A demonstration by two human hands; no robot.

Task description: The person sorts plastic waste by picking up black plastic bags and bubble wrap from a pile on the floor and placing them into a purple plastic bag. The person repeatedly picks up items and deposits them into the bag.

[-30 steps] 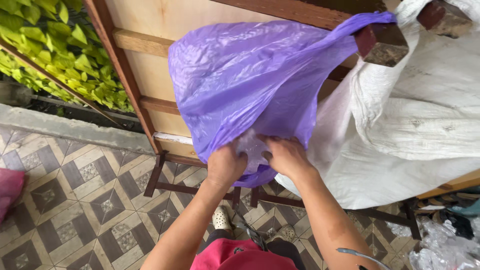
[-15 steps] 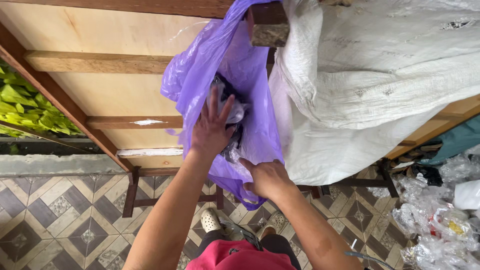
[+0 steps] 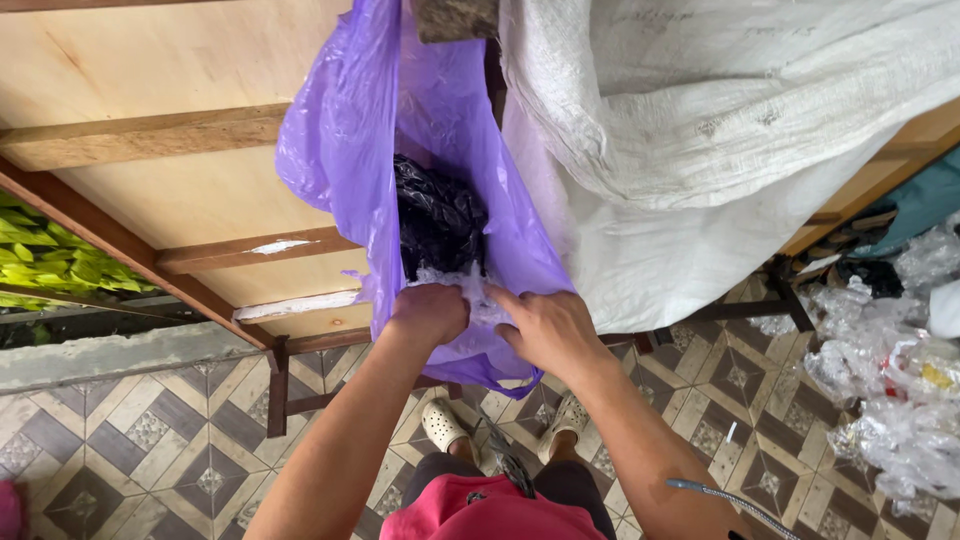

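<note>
Clear plastic wad (image 3: 462,285) btwn L hand (image 3: 430,312) & R hand (image 3: 548,330) fingers

I see a purple plastic bag (image 3: 340,150) hanging open at the centre, with a crumpled black plastic bag (image 3: 438,215) inside it and clear plastic wrap (image 3: 455,280) bunched just below that. My left hand (image 3: 430,312) and right hand (image 3: 548,330) grip the purple bag's lower edge. A large white woven sack (image 3: 720,120) hangs touching its right side. Crumpled clear plastic wrappers (image 3: 890,390) lie heaped on the tiled floor at far right.
</note>
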